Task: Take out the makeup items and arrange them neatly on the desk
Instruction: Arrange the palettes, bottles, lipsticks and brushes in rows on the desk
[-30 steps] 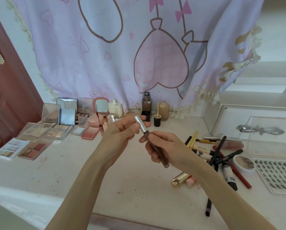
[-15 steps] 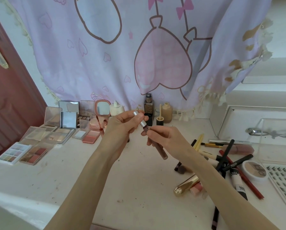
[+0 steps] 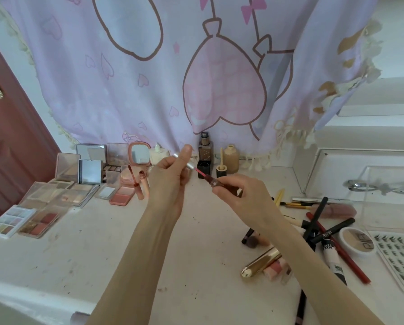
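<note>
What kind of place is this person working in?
Most likely a makeup desk in a home bedroom. Open eyeshadow palettes lie in rows on the white desk, a small pink mirror stands at the back, and a lilac cartoon cloth with hearts hangs behind it.

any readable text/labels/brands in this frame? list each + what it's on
"xinfiar", roughly; small white letters on the black pencil lying in the right-hand pile.
"NY": large letters on the tall bottle at the back of the desk; any further letters cannot be made out.
Black and white tube: bold print, too blurred to read.
Round white compact: dark lettering on the lid, not legible.
Eyeshadow palettes on the left: no text visible.
</note>
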